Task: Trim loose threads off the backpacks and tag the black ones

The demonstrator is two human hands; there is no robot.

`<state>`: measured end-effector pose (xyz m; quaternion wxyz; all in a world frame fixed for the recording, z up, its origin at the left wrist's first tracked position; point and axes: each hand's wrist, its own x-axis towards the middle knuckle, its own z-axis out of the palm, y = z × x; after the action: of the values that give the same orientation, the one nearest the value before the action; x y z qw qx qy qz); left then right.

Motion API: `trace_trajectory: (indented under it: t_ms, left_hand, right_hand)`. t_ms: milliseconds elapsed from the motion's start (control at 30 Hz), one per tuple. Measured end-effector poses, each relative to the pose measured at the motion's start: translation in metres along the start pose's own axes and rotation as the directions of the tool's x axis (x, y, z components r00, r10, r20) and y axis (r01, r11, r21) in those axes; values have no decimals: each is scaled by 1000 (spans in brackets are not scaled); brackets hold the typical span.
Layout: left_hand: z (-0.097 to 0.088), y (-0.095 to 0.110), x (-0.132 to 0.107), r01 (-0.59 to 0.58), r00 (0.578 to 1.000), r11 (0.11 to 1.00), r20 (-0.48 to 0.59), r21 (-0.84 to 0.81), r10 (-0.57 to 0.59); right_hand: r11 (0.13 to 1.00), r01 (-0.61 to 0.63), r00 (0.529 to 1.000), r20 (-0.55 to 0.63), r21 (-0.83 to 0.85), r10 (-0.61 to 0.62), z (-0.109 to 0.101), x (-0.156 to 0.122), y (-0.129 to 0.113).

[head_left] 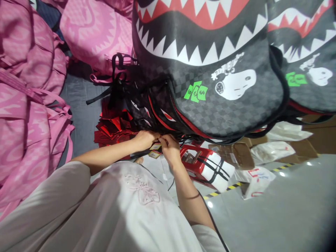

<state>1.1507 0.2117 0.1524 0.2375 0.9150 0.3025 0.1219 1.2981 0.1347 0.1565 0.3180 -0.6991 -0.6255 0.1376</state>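
A large black checkered backpack (228,115) with a printed toothy mouth, a white dog head and green banknotes fills the upper middle. Below its lower left edge, my left hand (147,140) is closed, its fingertips pinched together near the bag's dark straps. Right beside it, my right hand (170,148) is also closed, with thumb and fingers meeting the left fingertips. What they pinch is too small and dark to make out. Small yellow-edged tags (154,154) hang just under the fingers. A pile of shiny red pieces (114,127) lies left of my left hand.
Pink bags (97,31) are heaped on a dark grey surface (81,105) at left. A second black backpack (307,77) is at right. Below stands a red and white stool (217,171) wrapped in black straps. Cardboard (322,136) and white plastic bags (257,182) lie on the floor.
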Motion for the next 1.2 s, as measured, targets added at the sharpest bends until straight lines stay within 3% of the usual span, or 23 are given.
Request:
trace_trajectory:
  t_ms: [200, 333, 467, 600, 767, 867, 1000, 1200]
  left_hand:
    - [-1, -4, 1, 16, 998, 1000, -65, 15, -15]
    - [-2, -7, 0, -51, 999, 999, -10, -10, 51]
    - [-3, -7, 0, 3, 999, 1000, -46, -18, -3]
    - [-4, -8, -1, -37, 999, 998, 8, -45, 38]
    - [-3, -7, -2, 8, 998, 1000, -62, -7, -9]
    - [1, -5, -3, -16, 999, 1000, -30, 4, 16]
    - [7, -4, -3, 47, 995, 999, -91, 16, -45]
    - [10, -10, -6, -95, 993, 995, -65, -16, 94]
  right_hand:
    - [1000, -14, 1000, -19, 9, 14, 2, 0, -1]
    - [1000, 2, 1000, -25, -12, -2, 3, -1, 1]
    - [1000, -7, 1000, -29, 15, 7, 5, 0, 1]
    - [1000, -6, 999, -31, 25, 6, 6, 0, 0]
    - [999, -22, 999, -33, 28, 23, 8, -1, 1]
    - [1000, -19, 999, -39, 18, 20, 9, -3, 2]
    - [1000, -25, 999, -43, 15, 26, 10, -4, 2]
    - [999, -29, 998, -60, -15, 28, 10, -6, 4]
